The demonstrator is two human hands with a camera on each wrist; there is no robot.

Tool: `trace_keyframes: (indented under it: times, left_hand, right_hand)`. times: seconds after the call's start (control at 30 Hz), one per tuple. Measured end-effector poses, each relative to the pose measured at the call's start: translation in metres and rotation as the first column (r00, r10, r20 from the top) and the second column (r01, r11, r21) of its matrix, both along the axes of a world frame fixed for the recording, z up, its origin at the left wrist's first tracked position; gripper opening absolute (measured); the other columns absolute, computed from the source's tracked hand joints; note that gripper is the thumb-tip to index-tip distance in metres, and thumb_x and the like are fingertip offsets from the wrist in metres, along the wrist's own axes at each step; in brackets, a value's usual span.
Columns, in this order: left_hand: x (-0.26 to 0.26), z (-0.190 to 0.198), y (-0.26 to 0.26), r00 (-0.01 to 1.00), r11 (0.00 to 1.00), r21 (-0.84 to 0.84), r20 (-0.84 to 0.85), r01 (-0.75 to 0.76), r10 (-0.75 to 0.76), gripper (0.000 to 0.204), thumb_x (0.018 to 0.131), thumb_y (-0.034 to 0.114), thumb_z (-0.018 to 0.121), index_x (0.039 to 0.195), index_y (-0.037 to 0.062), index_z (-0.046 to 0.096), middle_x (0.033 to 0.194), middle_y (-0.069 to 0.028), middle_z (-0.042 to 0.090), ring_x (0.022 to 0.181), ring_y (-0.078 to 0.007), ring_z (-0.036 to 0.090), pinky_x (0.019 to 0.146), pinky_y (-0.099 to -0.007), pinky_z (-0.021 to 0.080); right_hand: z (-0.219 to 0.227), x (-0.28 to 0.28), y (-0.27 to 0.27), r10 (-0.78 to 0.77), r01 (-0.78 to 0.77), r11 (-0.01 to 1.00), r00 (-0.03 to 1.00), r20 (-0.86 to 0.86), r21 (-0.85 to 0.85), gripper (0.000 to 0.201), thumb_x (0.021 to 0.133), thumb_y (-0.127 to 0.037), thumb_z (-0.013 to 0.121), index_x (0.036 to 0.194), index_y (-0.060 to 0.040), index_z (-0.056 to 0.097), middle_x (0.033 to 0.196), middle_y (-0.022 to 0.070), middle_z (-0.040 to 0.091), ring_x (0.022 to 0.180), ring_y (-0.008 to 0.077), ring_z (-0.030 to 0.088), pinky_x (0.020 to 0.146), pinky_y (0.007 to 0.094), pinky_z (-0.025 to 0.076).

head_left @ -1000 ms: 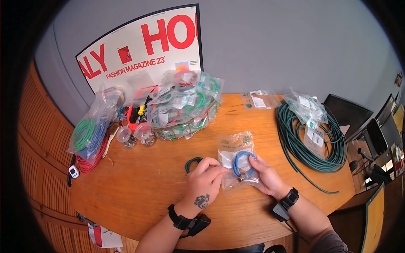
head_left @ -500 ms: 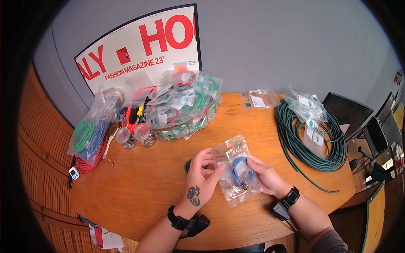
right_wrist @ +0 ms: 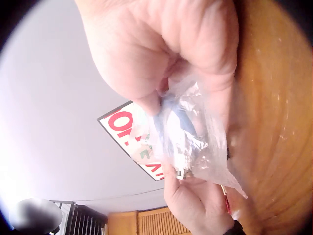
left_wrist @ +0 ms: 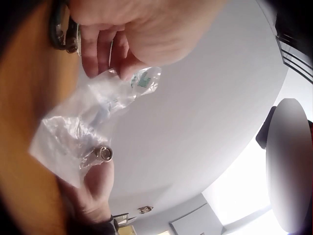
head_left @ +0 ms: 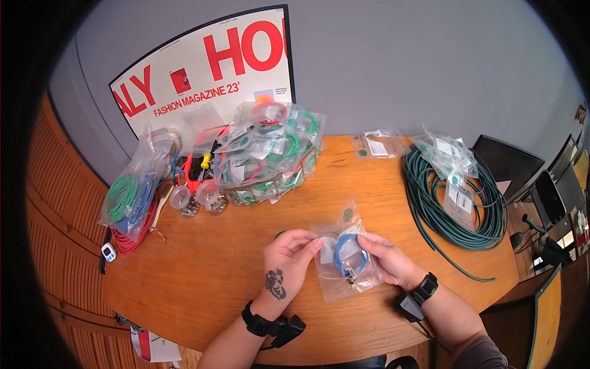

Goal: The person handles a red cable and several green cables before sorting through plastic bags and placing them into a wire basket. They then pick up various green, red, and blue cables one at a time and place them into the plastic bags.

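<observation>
A clear plastic bag point(head_left: 329, 284) with green print is held up above the table between both hands. Inside it lies a coiled blue cable point(head_left: 340, 261) with metal connectors point(left_wrist: 104, 153) at the lower end. My right hand point(head_left: 393, 261) grips the bag's right side, thumb over the blue coil. With thumb and fingertips, my left hand point(head_left: 287, 261) pinches the bag's left edge. A dark green cable point(left_wrist: 55, 27) with a metal connector is beyond the left hand, which mostly hides it in the head view.
Many bagged cables point(head_left: 270, 166) are piled at the back left, beside small tubs of metal parts point(head_left: 212, 200). Bagged green and blue coils point(head_left: 126, 200) lie at far left. A big dark green cable coil point(head_left: 424, 203) with bags point(head_left: 448, 157) on it occupies the right.
My left hand came away from the bag's front, opened at its left side, then pinched the left edge. The bag has turned and tilted slightly; my right hand has kept its grip.
</observation>
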State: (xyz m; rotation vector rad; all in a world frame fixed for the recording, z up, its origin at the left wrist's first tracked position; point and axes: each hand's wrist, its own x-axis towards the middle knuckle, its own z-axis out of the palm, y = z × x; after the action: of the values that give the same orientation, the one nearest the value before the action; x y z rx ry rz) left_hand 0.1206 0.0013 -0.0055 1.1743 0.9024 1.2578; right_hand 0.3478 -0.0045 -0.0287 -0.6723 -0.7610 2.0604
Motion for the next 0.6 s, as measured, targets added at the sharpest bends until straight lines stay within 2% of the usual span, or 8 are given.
trace_keyframes:
  times: [0.07,0.13,0.27,0.33,0.37,0.43,0.6]
  left_hand:
    - [0.004,0.002,-0.001,1.000,1.000,0.029,-0.012,0.001,-0.001,0.020,0.088,0.002,0.070,0.105,-0.0024,0.061,0.097,-0.0080,0.069,0.087,-0.0116,0.064,0.078,-0.0244,0.052]
    - [0.008,0.013,-0.005,0.989,0.991,-0.031,0.064,0.133,-0.131,0.019,0.090,0.006,0.069,0.105,-0.0042,0.061,0.096,-0.0081,0.069,0.090,-0.0120,0.065,0.082,-0.0242,0.053]
    - [0.009,0.003,-0.005,0.990,0.985,-0.094,0.019,0.144,-0.143,0.018,0.091,0.008,0.070,0.102,-0.0038,0.064,0.094,-0.0069,0.069,0.089,-0.0108,0.065,0.080,-0.0232,0.052]
    - [0.006,-0.001,-0.003,0.995,0.999,0.020,-0.091,0.038,-0.036,0.017,0.091,0.010,0.070,0.100,-0.0043,0.066,0.093,-0.0053,0.069,0.088,-0.0085,0.063,0.078,-0.0222,0.051]
    - [0.005,0.000,-0.003,0.995,0.999,0.020,-0.092,0.038,-0.036,0.017,0.091,0.010,0.070,0.100,-0.0043,0.066,0.093,-0.0053,0.069,0.088,-0.0085,0.063,0.078,-0.0222,0.051]
    - [0.004,0.004,-0.002,0.998,0.997,-0.055,0.014,-0.062,0.063,0.019,0.093,0.013,0.068,0.098,-0.0049,0.069,0.091,-0.0022,0.068,0.083,-0.0057,0.060,0.074,-0.0200,0.048]
    - [-0.001,0.001,0.000,0.992,0.990,-0.057,0.004,-0.128,0.129,0.025,0.097,0.019,0.063,0.102,-0.0056,0.069,0.090,0.0008,0.066,0.079,-0.0034,0.055,0.069,-0.0178,0.043]
  right_hand:
    - [0.001,0.000,0.000,0.046,-0.047,0.999,0.999,0.005,0.023,0.039,0.104,-0.025,0.046,0.134,-0.0005,0.049,0.119,0.0122,0.063,0.107,0.0219,0.065,0.086,0.0382,0.058]
    - [0.007,-0.003,-0.002,0.022,-0.023,1.000,0.999,0.046,0.022,0.038,0.103,-0.025,0.048,0.131,-0.0001,0.052,0.117,0.0124,0.064,0.106,0.0215,0.065,0.085,0.0372,0.058]
    - [0.008,-0.005,-0.004,0.019,-0.028,0.997,0.992,0.124,0.072,0.041,0.103,-0.026,0.048,0.136,-0.0001,0.048,0.119,0.0124,0.063,0.108,0.0210,0.064,0.088,0.0364,0.057]
    - [0.010,-0.008,-0.004,0.019,-0.019,1.000,1.000,-0.025,-0.018,0.045,0.102,-0.021,0.052,0.140,-0.0009,0.043,0.122,0.0112,0.063,0.112,0.0198,0.062,0.092,0.0356,0.055]
    - [0.008,-0.007,-0.004,0.018,-0.019,1.000,0.999,-0.026,-0.018,0.045,0.102,-0.021,0.052,0.140,-0.0009,0.043,0.122,0.0112,0.063,0.112,0.0198,0.062,0.092,0.0356,0.055]
    - [0.002,-0.003,-0.004,0.091,-0.091,0.995,0.996,-0.003,0.040,0.048,0.100,-0.016,0.054,0.143,-0.0024,0.040,0.123,0.0091,0.062,0.115,0.0184,0.060,0.094,0.0355,0.053]
    - [0.004,-0.003,-0.003,0.111,-0.118,0.988,0.991,0.075,0.095,0.046,0.099,-0.013,0.055,0.142,-0.0036,0.041,0.122,0.0078,0.063,0.112,0.0175,0.062,0.095,0.0359,0.053]
